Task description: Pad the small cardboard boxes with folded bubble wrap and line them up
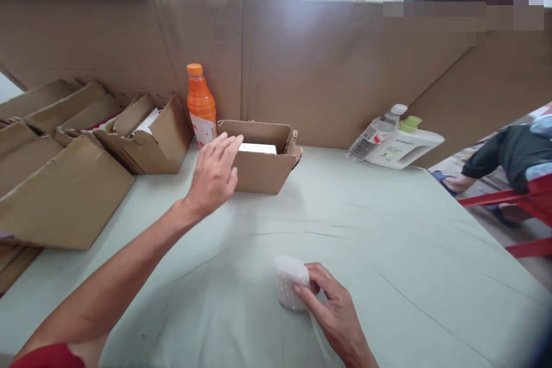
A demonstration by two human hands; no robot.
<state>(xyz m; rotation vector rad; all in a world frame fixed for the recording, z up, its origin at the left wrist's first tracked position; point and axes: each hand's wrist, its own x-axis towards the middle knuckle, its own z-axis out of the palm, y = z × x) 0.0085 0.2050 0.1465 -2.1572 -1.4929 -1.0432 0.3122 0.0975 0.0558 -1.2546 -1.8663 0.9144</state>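
The left hand [214, 174] is stretched forward with fingers spread wide and holding nothing, its fingertips just at the near left corner of a small open brown cardboard box [263, 156] that sits on the pale green cloth-covered desk [388, 253]; whether they touch the box wall cannot be told. The right hand [334, 310], at about five o'clock from the box and well apart from it, is closed around a small white bubble-wrapped bundle [290, 282] that rests on the desk, thumb and fingers pinching its right side. Inside the box lies a flat white item [257, 148]. At eleven o'clock from the left hand, just beside the box, stands an orange plastic drink bottle with an orange cap [200, 104]. At nine o'clock lies a heap of folded brown cardboard cartons [69, 167]. At two o'clock, against the tall cardboard screen [328, 63], a clear water bottle [376, 132] and a white jug with a green cap [405, 146] lie tilted. The likeliest slip, as I judge it, is the spread left hand brushing the upright orange bottle and tipping it, since it stands so close to the box; the light box could also skid on the smooth cloth if pushed at one corner.
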